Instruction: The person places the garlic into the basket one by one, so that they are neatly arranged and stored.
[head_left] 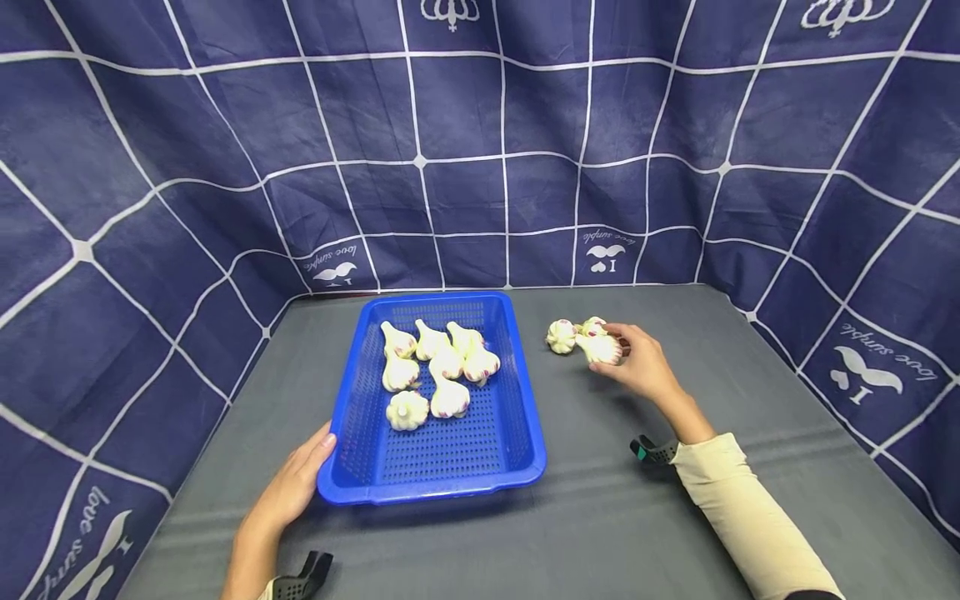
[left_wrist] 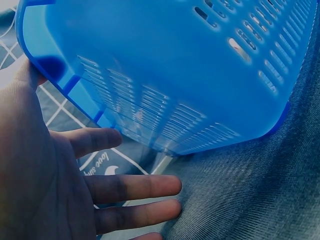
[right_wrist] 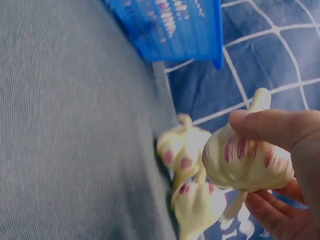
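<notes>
Between the thumb and fingers of my right hand (head_left: 637,360), a garlic bulb (right_wrist: 247,157) with purple streaks is pinched. Close beside it lie two more bulbs, one garlic bulb (head_left: 561,336) on the left and another garlic bulb (head_left: 594,326) partly hidden behind. At the near left corner of a blue perforated plastic basket (head_left: 437,497), my left hand (head_left: 294,482) touches the rim. In the left wrist view the thumb meets the rim, while the other fingers (left_wrist: 135,187) stretch out straight along the outside. Several garlic bulbs (head_left: 450,398) lie in the basket, mostly toward its far half.
A grey cloth (head_left: 592,500) covers the table under the basket. Dark blue curtains (head_left: 465,200) with white grid lines hang along the back and both sides, meeting the table's edges. A dark wrist strap (head_left: 654,451) sits on the right wrist.
</notes>
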